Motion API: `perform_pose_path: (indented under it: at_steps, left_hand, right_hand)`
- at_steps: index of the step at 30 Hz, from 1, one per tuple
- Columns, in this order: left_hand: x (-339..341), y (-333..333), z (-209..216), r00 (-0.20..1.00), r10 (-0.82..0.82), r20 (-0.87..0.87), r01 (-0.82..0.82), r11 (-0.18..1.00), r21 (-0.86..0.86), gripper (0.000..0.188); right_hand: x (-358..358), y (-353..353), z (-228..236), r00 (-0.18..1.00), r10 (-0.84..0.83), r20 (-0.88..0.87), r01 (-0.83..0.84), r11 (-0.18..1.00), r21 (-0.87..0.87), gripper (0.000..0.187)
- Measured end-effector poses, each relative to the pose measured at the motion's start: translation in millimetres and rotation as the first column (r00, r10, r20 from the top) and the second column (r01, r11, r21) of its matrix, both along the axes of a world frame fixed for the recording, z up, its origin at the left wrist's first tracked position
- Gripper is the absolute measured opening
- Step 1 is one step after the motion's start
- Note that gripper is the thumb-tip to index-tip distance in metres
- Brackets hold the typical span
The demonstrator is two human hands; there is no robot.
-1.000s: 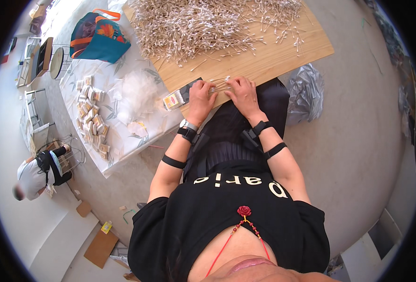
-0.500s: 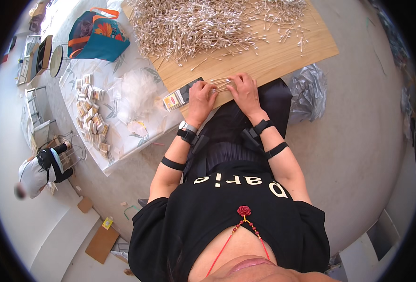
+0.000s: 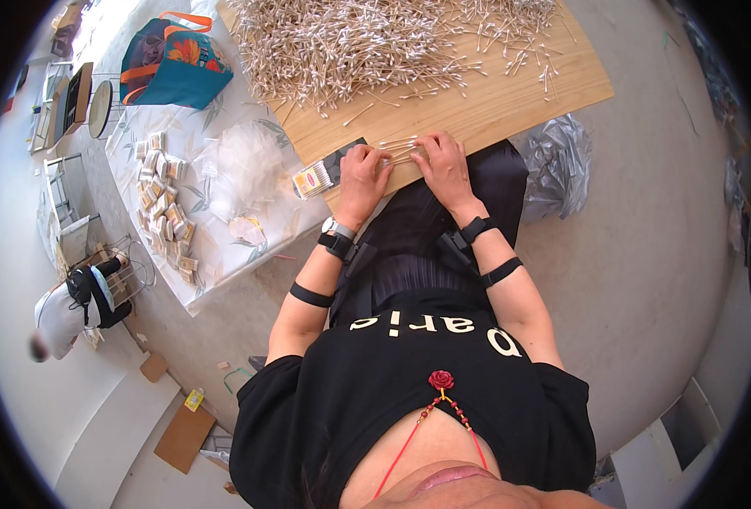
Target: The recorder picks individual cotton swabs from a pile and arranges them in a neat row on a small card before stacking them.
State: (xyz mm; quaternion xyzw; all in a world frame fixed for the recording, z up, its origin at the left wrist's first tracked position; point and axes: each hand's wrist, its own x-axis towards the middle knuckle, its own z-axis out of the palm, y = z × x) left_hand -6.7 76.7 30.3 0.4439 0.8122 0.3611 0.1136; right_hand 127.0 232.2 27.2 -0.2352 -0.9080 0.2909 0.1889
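Several cotton swabs (image 3: 399, 144) lie side by side between my hands at the near edge of the wooden board. Their left ends meet the curled fingertips of my left hand (image 3: 362, 180), and the closed fingers of my right hand (image 3: 445, 168) grip their other ends. Just left of my left hand is a small pack of cotton swabs (image 3: 312, 181) with a red and yellow label, beside a dark flat piece (image 3: 348, 153) partly hidden by that hand. A large heap of loose cotton swabs (image 3: 350, 55) covers the far part of the board.
The wooden board (image 3: 477, 114) overlaps a cloth-covered table (image 3: 214, 284) on the left, which bears a pile of small packs (image 3: 165, 204), clear plastic bags (image 3: 246, 170) and a teal bag (image 3: 190, 76). A grey plastic bag (image 3: 558, 165) hangs at right. Another person (image 3: 66, 314) bends at far left.
My hands stay at nearly the same spot with the cotton swabs between them; only slight finger movement shows. The view has shifted very slightly.
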Motion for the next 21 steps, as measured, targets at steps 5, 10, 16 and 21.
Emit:
perform_pose_path:
  at_steps: [5,10,16,21]
  left_hand:
    - [0.0,-0.4,-1.1,1.000,0.001,-0.003,-0.001,1.000,-0.003,0.023]
    - [0.3,-0.5,-0.9,1.000,0.003,-0.004,-0.003,1.000,-0.002,0.023]
    - [0.3,-0.2,-0.3,1.000,0.002,0.005,-0.002,1.000,-0.005,0.023]
    - [-0.5,-0.2,-1.2,1.000,0.000,0.007,0.000,1.000,0.003,0.023]
  right_hand:
    - [-5.8,0.3,1.8,1.000,0.005,-0.010,-0.004,1.000,0.011,0.029]
    - [-9.2,0.9,0.3,1.000,0.015,0.006,-0.015,1.000,0.014,0.027]
    - [-10.7,0.5,-0.3,1.000,0.023,0.020,-0.024,0.999,0.026,0.025]
    - [-9.6,0.6,-0.8,0.999,0.041,0.023,-0.042,0.999,0.016,0.020]
